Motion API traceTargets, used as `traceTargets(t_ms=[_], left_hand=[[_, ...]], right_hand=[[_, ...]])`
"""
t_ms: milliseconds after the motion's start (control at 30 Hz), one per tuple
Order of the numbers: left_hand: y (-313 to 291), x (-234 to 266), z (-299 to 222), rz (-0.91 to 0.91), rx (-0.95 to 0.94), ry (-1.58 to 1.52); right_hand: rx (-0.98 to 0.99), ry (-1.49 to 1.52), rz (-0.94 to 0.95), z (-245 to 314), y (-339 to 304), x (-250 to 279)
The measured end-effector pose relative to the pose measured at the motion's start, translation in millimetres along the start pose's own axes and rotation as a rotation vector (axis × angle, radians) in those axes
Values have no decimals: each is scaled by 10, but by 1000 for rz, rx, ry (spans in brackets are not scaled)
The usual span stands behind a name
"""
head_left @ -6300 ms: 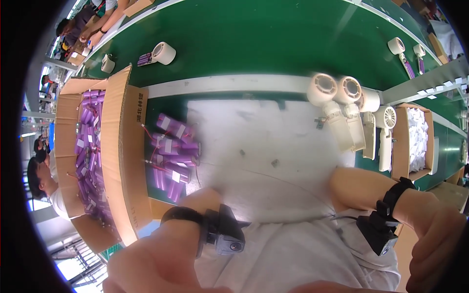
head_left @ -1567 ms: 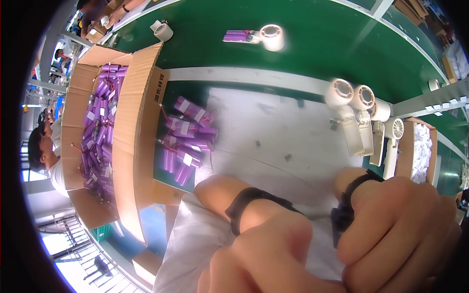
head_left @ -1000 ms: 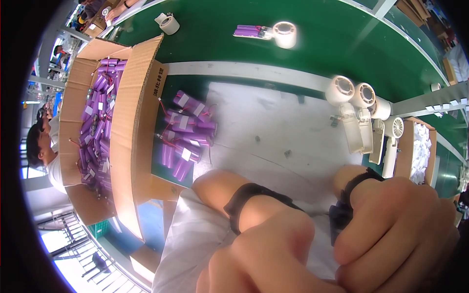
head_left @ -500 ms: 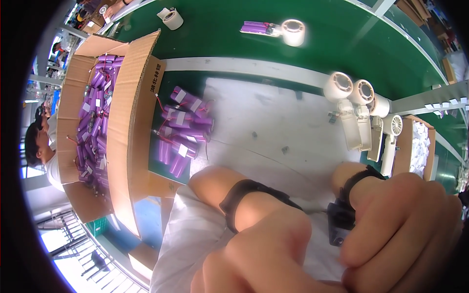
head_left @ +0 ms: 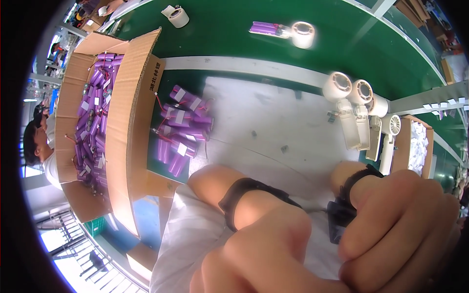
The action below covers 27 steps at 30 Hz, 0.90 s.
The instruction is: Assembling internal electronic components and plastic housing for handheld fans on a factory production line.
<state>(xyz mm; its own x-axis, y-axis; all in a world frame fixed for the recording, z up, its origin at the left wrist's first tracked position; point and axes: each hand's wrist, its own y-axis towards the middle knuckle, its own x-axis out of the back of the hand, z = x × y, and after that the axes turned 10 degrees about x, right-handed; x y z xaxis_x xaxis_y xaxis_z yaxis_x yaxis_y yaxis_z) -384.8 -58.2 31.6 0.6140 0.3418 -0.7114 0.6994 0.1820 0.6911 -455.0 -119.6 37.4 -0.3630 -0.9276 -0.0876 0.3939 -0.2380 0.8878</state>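
Both of my hands loom large and close at the lower edge, raised above my lap. My left hand (head_left: pixel 264 251) has bent knuckles, and its fingertips run out of the picture. The fingers of my right hand (head_left: pixel 398 227) are curled, close beside the left. Whatever either hand grips is hidden. Each wrist wears a black band, and a dark, flat device (head_left: pixel 340 222) hangs by the right one. Beyond the forearms lies a white work sheet (head_left: pixel 254 112). Purple battery packs (head_left: pixel 181 129) with red wires are piled on its left; white handheld fan housings (head_left: pixel 349 122) stand in a row on its right.
A tall cardboard box (head_left: pixel 132 132) full of purple battery packs stands at the left. A smaller box (head_left: pixel 417 146) with white parts sits at the right. Behind a pale rail, a green belt (head_left: pixel 229 46) carries a fan part (head_left: pixel 303 35) and another white housing (head_left: pixel 178 17). Another person (head_left: pixel 39 141) is at far left.
The fan parts on the green belt have shifted a little to the right. My right hand has moved very slightly; the left stays nearly still.
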Motion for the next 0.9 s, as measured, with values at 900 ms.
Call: traceTargets(t_ms=[900], left_hand=[[-14,52,107,88,40,24]], right_hand=[[18,-12,-23,-19,-21,41]])
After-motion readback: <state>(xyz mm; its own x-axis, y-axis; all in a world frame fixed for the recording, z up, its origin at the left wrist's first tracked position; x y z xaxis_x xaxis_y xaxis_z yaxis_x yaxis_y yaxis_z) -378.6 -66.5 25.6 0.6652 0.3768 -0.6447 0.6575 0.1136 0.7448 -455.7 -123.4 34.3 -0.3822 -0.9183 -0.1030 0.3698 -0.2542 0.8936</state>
